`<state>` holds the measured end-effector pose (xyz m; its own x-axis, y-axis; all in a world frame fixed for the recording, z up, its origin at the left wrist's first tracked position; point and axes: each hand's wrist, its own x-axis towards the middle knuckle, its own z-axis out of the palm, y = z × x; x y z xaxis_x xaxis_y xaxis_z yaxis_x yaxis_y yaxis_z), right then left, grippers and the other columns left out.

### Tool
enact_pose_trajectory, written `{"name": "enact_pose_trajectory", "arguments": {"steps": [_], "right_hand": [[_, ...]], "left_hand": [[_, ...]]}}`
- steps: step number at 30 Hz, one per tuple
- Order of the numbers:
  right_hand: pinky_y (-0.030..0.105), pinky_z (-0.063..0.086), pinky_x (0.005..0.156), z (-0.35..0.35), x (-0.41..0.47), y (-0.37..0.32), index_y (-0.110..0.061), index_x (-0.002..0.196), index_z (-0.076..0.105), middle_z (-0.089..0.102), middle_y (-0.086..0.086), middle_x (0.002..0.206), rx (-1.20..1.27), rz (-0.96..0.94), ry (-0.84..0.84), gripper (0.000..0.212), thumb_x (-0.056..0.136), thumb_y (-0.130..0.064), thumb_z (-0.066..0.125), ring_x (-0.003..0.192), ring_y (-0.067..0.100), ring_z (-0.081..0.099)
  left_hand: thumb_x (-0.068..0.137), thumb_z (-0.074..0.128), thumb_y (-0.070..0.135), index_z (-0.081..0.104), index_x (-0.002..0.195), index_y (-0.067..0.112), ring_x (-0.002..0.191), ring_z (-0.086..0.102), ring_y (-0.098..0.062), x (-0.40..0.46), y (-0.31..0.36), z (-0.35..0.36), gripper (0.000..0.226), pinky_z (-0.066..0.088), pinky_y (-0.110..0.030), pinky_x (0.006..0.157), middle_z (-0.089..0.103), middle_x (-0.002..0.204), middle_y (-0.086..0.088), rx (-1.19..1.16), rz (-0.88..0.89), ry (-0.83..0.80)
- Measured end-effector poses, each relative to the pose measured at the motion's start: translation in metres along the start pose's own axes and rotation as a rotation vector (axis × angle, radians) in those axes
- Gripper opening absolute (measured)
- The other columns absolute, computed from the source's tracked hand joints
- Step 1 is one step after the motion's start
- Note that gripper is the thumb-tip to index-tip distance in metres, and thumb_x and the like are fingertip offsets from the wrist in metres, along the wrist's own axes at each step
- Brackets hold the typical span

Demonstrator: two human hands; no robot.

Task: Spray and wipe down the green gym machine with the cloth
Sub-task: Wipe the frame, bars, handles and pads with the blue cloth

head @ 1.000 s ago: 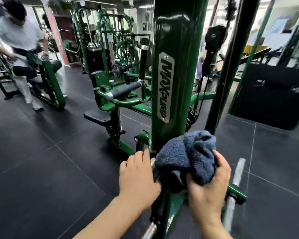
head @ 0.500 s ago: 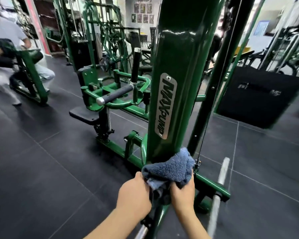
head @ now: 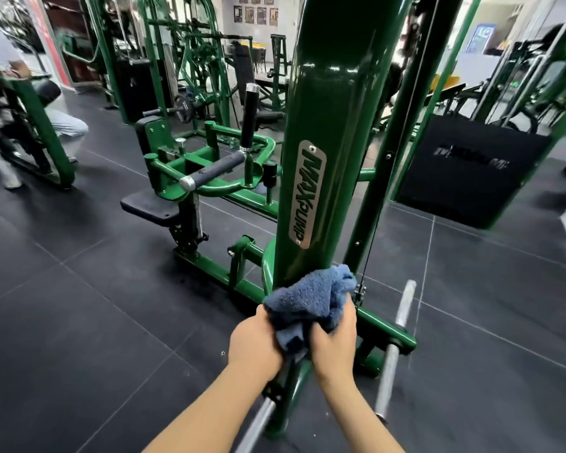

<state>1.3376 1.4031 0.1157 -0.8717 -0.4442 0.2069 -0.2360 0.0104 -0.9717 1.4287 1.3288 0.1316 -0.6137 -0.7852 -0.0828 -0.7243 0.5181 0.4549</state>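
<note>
The green gym machine's thick upright post (head: 327,132) fills the centre, with a silver MAXPUMP plate on it. A bunched blue cloth (head: 311,300) lies against the foot of the post. My right hand (head: 334,341) grips the cloth from below on the right. My left hand (head: 254,343) is curled at the cloth's left edge; what its fingers hold is hidden. No spray bottle is in view.
Chrome bars (head: 394,344) stick out of the green base frame (head: 386,331) beside my hands. The machine's black seat (head: 149,206) and padded handles (head: 216,170) stand to the left. A person (head: 0,93) works at another machine at far left. Dark tiled floor lies around.
The view has pulled back and risen. Both hands with the cloth stay at the foot of the post, closer together than a second ago. The person at left has crouched lower.
</note>
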Motion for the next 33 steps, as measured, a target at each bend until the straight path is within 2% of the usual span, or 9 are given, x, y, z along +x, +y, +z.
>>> {"name": "enact_pose_trajectory", "arguments": {"steps": [3, 10, 13, 18, 22, 24, 27, 30, 33], "right_hand": [[0.027, 0.045, 0.090, 0.009, 0.014, -0.002, -0.025, 0.120, 0.052, 0.058, -0.003, 0.114, -0.002, 0.025, 0.034, 0.060, 0.061, -0.017, 0.056, 0.106, 0.011, 0.056], [0.006, 0.046, 0.071, -0.004, 0.024, 0.029, -0.022, 0.110, 0.056, 0.063, -0.008, 0.105, 0.137, 0.246, -0.115, 0.055, 0.059, -0.040, 0.058, 0.087, -0.008, 0.059], [0.011, 0.045, 0.072, -0.001, 0.019, 0.038, -0.026, 0.106, 0.055, 0.063, -0.004, 0.109, 0.068, 0.315, -0.128, 0.021, 0.086, -0.020, 0.056, 0.094, 0.004, 0.059], [0.039, 0.049, 0.092, 0.002, -0.001, 0.015, -0.024, 0.122, 0.050, 0.059, -0.003, 0.116, -0.049, 0.131, -0.077, 0.053, 0.070, -0.017, 0.051, 0.111, 0.020, 0.057], [0.036, 0.042, 0.094, 0.013, 0.020, -0.038, -0.018, 0.129, 0.046, 0.051, -0.005, 0.120, -0.116, -0.040, 0.087, 0.065, 0.067, -0.036, 0.058, 0.113, 0.017, 0.051], [0.040, 0.043, 0.093, 0.016, 0.034, -0.043, -0.013, 0.127, 0.047, 0.049, -0.002, 0.117, -0.210, -0.033, 0.146, 0.067, 0.065, -0.033, 0.059, 0.112, 0.025, 0.051], [0.032, 0.039, 0.093, 0.007, 0.039, -0.015, -0.007, 0.125, 0.050, 0.043, -0.008, 0.111, -0.280, -0.094, 0.037, 0.061, 0.065, -0.019, 0.051, 0.110, 0.025, 0.050], [0.023, 0.033, 0.095, -0.004, 0.033, 0.009, -0.010, 0.129, 0.050, 0.044, -0.008, 0.118, -0.328, -0.030, -0.136, 0.062, 0.068, -0.017, 0.046, 0.116, 0.021, 0.048], [0.030, 0.041, 0.086, -0.009, 0.030, 0.005, -0.014, 0.121, 0.050, 0.054, -0.001, 0.114, -0.321, 0.001, -0.157, 0.056, 0.066, -0.009, 0.045, 0.110, 0.027, 0.053]], "left_hand": [[0.082, 0.063, 0.010, 0.055, 0.089, 0.028, 0.093, 0.065, -0.025, -0.003, -0.006, 0.005, 0.021, 0.045, -0.017, 0.074, 0.069, 0.096, -0.003, -0.334, -0.033, 0.039], [0.087, 0.054, 0.010, 0.010, 0.151, 0.009, 0.096, 0.062, -0.021, 0.009, -0.002, 0.011, 0.077, 0.042, -0.029, 0.065, 0.044, 0.129, -0.005, 0.370, 0.108, 0.051], [0.087, 0.056, 0.011, 0.008, 0.151, 0.009, 0.092, 0.062, -0.019, 0.010, -0.002, 0.015, 0.080, 0.040, -0.027, 0.061, 0.044, 0.130, -0.005, 0.402, 0.095, 0.059], [0.094, 0.046, 0.012, 0.028, 0.141, 0.008, 0.098, 0.061, -0.021, 0.011, 0.003, 0.014, 0.050, 0.039, -0.028, 0.067, 0.052, 0.121, -0.006, 0.378, 0.050, -0.005], [0.098, 0.042, 0.032, 0.060, 0.117, 0.005, 0.095, 0.067, -0.025, 0.017, -0.002, 0.016, 0.037, 0.056, -0.027, 0.077, 0.066, 0.115, -0.015, -0.883, -0.464, -0.130], [0.099, 0.044, 0.032, 0.059, 0.116, 0.005, 0.090, 0.070, -0.018, 0.013, -0.006, 0.014, 0.036, 0.059, -0.030, 0.075, 0.066, 0.107, -0.013, -1.260, -0.475, -0.151], [0.101, 0.041, 0.003, 0.053, 0.106, 0.012, 0.061, 0.061, 0.009, 0.003, -0.006, 0.005, 0.015, 0.046, -0.009, 0.057, 0.057, 0.089, -0.004, -0.784, -0.156, -0.105], [0.099, 0.041, 0.009, 0.042, 0.116, 0.011, 0.094, 0.064, -0.014, 0.009, -0.002, 0.000, 0.017, 0.045, -0.027, 0.071, 0.056, 0.100, -0.004, 0.168, 0.020, -0.126], [0.095, 0.044, 0.009, 0.040, 0.120, 0.008, 0.097, 0.063, -0.026, 0.013, -0.002, 0.002, 0.026, 0.047, -0.035, 0.073, 0.050, 0.091, -0.004, 0.308, 0.027, -0.124]]}}
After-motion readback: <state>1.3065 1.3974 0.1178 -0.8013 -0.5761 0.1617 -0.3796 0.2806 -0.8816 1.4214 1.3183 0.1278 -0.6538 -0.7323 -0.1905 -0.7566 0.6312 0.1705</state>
